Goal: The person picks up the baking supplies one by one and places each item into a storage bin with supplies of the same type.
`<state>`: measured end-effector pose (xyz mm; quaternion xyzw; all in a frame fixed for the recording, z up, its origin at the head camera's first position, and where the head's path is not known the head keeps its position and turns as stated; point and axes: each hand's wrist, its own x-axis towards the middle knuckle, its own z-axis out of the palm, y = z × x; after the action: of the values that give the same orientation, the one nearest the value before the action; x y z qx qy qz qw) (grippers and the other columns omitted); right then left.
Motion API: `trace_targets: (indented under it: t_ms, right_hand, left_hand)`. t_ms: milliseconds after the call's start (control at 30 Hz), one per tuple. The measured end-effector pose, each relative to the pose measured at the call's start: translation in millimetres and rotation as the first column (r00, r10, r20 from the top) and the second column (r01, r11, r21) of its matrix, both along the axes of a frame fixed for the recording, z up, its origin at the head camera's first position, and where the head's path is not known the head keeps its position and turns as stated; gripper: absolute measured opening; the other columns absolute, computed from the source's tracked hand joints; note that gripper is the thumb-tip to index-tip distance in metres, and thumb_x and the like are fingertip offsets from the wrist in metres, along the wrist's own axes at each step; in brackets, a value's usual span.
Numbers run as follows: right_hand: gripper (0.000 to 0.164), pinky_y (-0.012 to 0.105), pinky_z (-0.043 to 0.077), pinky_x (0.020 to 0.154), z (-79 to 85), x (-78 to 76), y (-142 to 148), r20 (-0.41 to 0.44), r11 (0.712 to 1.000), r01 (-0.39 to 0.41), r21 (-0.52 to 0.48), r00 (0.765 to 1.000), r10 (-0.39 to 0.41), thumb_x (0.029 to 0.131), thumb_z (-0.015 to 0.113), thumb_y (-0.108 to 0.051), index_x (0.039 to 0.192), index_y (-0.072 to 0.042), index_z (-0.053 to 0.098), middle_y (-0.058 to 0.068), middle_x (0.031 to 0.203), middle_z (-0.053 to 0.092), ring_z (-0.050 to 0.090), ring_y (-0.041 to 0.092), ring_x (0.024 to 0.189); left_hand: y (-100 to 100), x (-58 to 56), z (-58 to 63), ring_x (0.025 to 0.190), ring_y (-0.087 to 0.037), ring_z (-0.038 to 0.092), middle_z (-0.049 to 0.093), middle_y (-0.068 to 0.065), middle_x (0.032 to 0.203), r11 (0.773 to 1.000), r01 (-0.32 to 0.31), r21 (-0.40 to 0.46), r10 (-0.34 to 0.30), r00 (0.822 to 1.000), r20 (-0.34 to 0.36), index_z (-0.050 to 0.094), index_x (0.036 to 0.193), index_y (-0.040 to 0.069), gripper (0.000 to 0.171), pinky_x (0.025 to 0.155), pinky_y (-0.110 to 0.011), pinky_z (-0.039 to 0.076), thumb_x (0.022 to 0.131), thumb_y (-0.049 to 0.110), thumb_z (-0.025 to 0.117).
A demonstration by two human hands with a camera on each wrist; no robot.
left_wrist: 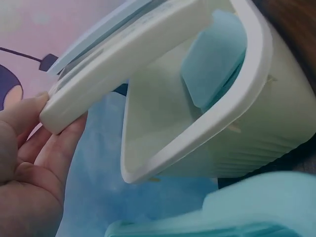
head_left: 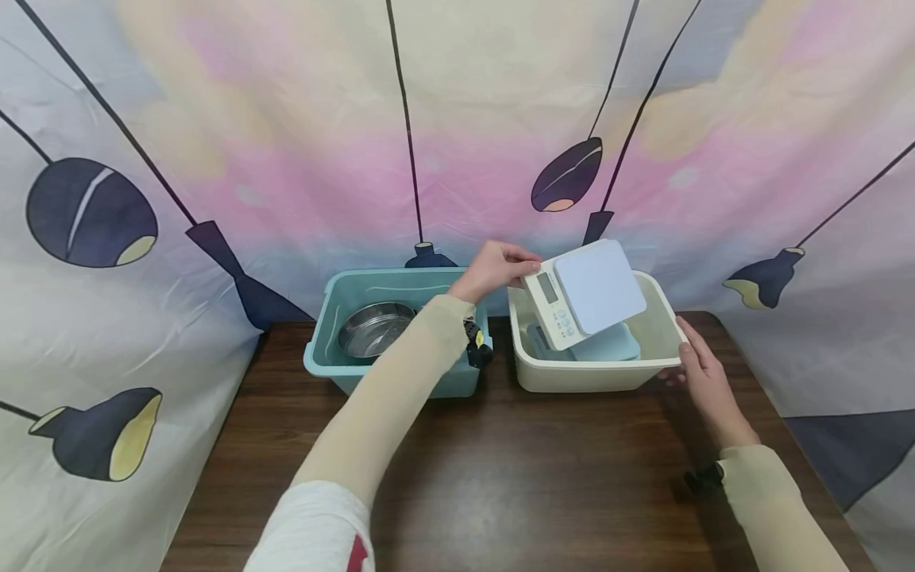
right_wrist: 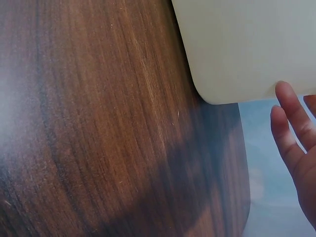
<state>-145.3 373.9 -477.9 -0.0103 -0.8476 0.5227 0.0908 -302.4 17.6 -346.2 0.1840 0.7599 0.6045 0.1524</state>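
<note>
My left hand (head_left: 495,268) pinches one corner of a white kitchen scale (head_left: 552,311) with a pale blue top plate, thumb on top and fingers below. The scale is tilted over the cream plastic bin (head_left: 582,377), its display and buttons facing up. Inside that bin lies a light blue item (head_left: 609,343), partly hidden under the scale; the left wrist view shows it as a flat block (left_wrist: 215,57). My right hand (head_left: 708,388) holds the bin's right end at the rim. Its fingertips (right_wrist: 282,89) meet the outer wall in the right wrist view.
Left of the cream bin stands a teal bin (head_left: 336,370) with a round metal pan (head_left: 376,327) inside, partly behind my left forearm. Both bins stand at the back of the dark wooden table (head_left: 500,492). A patterned cloth (head_left: 300,119) hangs behind.
</note>
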Motion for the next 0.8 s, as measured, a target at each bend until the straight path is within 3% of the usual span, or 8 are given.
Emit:
trace_targets:
  t_ms: [167,300,600,700,800]
  right_hand:
    - [0.054,0.027,0.061,0.066,16.2,7.3,-13,-0.016,1.0,-0.003,-0.022,1.0,0.002,0.115,0.036,-0.026,0.165,-0.009,0.026,0.008,0.119,0.055,0.069,0.015,0.076]
    - [0.054,0.027,0.061,0.066,19.3,10.2,-16,-0.02,1.0,-0.005,-0.025,1.0,0.004,0.115,0.036,-0.026,0.165,-0.009,0.027,0.01,0.121,0.054,0.069,0.014,0.075]
    - [0.053,0.026,0.06,0.066,-6.7,-3.0,0,-0.027,1.0,-0.01,-0.02,1.0,0.009,0.115,0.035,-0.024,0.166,-0.012,0.025,-0.016,0.119,0.053,0.068,0.014,0.076]
    - [0.053,0.026,0.06,0.066,-11.3,-5.3,4,-0.027,1.0,-0.008,-0.015,1.0,0.008,0.115,0.034,-0.025,0.167,-0.015,0.025,-0.017,0.118,0.053,0.069,0.014,0.077]
    - [0.053,0.025,0.06,0.066,-12.4,-5.6,7,-0.032,1.0,-0.009,-0.007,0.999,0.009,0.115,0.034,-0.024,0.167,-0.015,0.025,-0.017,0.117,0.053,0.069,0.016,0.077]
  left_hand:
    - [11,-5.2,-10.6,0.094,-0.022,0.073,0.076,-0.016,0.114,0.995,-0.017,-0.097,0.015,1.0,-0.022,0.077,0.12,0.001,0.023,0.079,-0.03,0.064,0.1,0.012,0.072]
    - [19,-5.8,-21.8,0.089,-0.018,0.072,0.076,-0.018,0.113,0.989,0.002,-0.146,-0.005,1.0,-0.018,0.077,0.119,-0.001,0.023,0.076,-0.028,0.064,0.101,0.01,0.071]
    - [32,-2.9,-41.2,0.091,-0.02,0.07,0.074,-0.022,0.118,0.987,0.069,-0.146,-0.067,0.998,0.024,0.074,0.122,-0.006,0.024,0.094,-0.047,0.061,0.102,0.006,0.067]
    - [35,-2.8,-45.4,0.092,-0.02,0.07,0.074,-0.022,0.119,0.987,0.071,-0.146,-0.069,0.997,0.018,0.073,0.123,-0.006,0.025,0.092,-0.045,0.062,0.102,0.005,0.066]
    - [40,-3.4,-48.3,0.085,-0.016,0.067,0.074,-0.022,0.118,0.984,0.076,-0.163,-0.078,0.997,-0.008,0.073,0.123,-0.006,0.024,0.082,-0.035,0.063,0.103,0.005,0.066]
